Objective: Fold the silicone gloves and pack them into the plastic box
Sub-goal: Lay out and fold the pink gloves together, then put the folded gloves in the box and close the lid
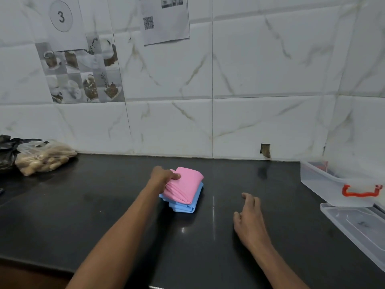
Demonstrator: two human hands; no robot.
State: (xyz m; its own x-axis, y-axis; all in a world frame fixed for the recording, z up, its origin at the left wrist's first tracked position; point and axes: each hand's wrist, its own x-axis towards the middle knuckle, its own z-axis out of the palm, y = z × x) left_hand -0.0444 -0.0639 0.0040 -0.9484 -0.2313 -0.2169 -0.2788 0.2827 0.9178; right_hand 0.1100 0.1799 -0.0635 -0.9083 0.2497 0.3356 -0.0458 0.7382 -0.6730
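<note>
A folded pink glove [187, 185] lies stacked on a folded blue glove [185, 205] in the middle of the black counter [104, 215]. My left hand [163, 176] grips the left edge of the pink glove, thumb on top. Over the counter to the right of the stack, my right hand [249, 217] hovers with fingers apart and holds nothing. The clear plastic box [325, 184] with an orange-red handle [361, 191] stands open at the far right. Something dark and red shows dimly inside it.
The box's clear lid [354, 226] lies flat on the counter in front of the box. At the back left sit a clear bag of pale brown items [43, 156] and a black bag [7, 151]. A tiled wall rises behind the counter.
</note>
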